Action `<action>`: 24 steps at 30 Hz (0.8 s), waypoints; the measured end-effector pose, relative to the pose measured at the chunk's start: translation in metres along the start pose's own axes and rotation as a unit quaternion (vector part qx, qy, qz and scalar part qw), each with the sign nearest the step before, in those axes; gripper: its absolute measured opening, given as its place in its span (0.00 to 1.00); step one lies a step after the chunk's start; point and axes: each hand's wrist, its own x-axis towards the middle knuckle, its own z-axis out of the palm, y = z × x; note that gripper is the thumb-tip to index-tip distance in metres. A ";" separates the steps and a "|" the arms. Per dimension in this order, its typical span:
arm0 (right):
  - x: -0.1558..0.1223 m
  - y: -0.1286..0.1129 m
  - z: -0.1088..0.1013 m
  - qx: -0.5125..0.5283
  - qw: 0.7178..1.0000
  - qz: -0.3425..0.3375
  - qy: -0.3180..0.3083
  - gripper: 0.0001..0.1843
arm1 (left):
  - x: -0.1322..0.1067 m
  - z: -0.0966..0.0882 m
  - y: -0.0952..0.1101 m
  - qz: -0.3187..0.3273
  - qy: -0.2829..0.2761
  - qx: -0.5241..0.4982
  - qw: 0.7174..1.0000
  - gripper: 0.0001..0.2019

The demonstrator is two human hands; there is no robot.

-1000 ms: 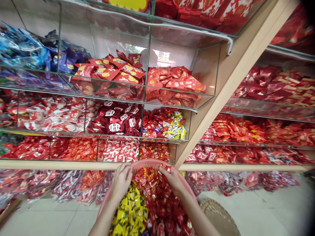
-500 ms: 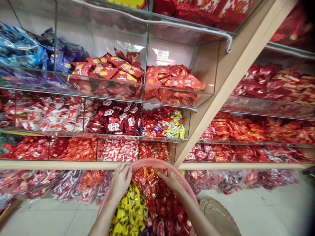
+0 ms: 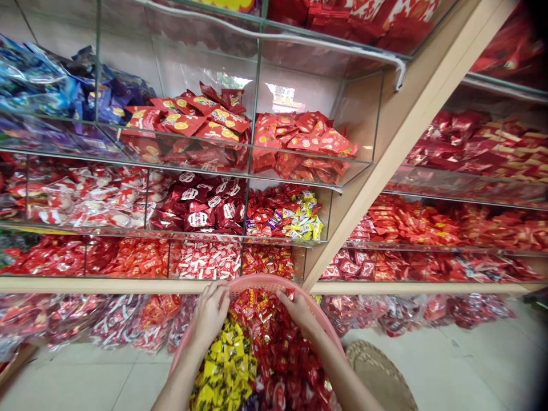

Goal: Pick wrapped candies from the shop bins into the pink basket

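A pink plastic basket [image 3: 329, 323] with small holes in its rim is before me, full of wrapped candies. My left hand [image 3: 212, 311] is closed on its upper left rim. Inside on the right, my right hand [image 3: 297, 311] pinches a red wrapped candy [image 3: 290, 294] near the far wall. Red-and-gold candies [image 3: 256, 308] lie between my hands. Yellow-wrapped candies [image 3: 226, 365] fill the left side, and dark red ones [image 3: 295, 365] the right. A few purple wrappers show at the bottom edge. My forearms cover parts of the basket.
Glass-fronted shelves [image 3: 197, 231] hold candies in divided compartments beyond the basket. A slanting wooden post [image 3: 368, 185] separates two shelf units. Below the lowest ledge stand clear bags of candies [image 3: 113, 322]. A round woven item [image 3: 377, 377] lies on the tiled floor at right.
My right hand has shifted slightly up toward the basket's far rim, and a red candy now shows at its fingertips. My left hand stays on the rim.
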 end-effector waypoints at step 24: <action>-0.032 -0.011 -0.004 0.296 0.895 0.317 -0.105 0.09 | -0.001 0.002 -0.001 -0.005 -0.007 -0.012 1.000 0.11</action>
